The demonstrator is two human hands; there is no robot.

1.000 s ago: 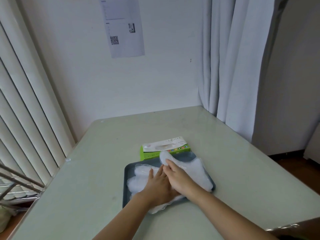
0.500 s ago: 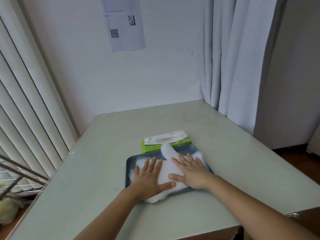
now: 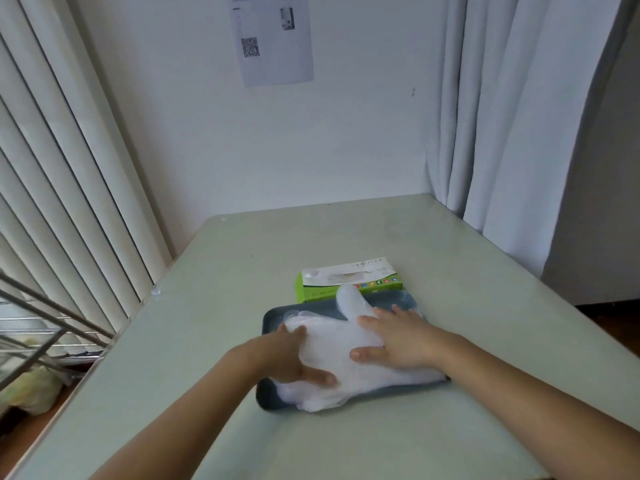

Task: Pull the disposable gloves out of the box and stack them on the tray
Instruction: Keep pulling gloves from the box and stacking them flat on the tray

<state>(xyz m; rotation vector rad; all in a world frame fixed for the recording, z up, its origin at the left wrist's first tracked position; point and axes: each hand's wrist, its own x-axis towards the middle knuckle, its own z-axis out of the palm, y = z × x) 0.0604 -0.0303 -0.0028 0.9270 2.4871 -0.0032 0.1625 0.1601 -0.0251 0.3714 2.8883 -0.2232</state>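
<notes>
A stack of clear disposable gloves [image 3: 341,351] lies on a dark blue tray [image 3: 268,318] in the middle of the table. Its near edge hangs slightly over the tray's front rim. My left hand [image 3: 289,356] presses flat on the stack's left side, fingers spread. My right hand [image 3: 398,339] lies flat on the right side, thumb pointing left. Just behind the tray stands the green and white glove box [image 3: 349,278], touching the tray's far rim, with one glove's thumb sticking up in front of it.
The pale green table [image 3: 450,278] reaches to the white wall. Vertical blinds and a metal rack [image 3: 38,317] stand at the left, and white curtains [image 3: 502,116] hang at the right. A printed sheet with a QR code [image 3: 273,39] hangs on the wall.
Both hands slid apart over the glove stack, the left toward the left side and the right toward the right, smoothing it flat. The camera moved nearer.
</notes>
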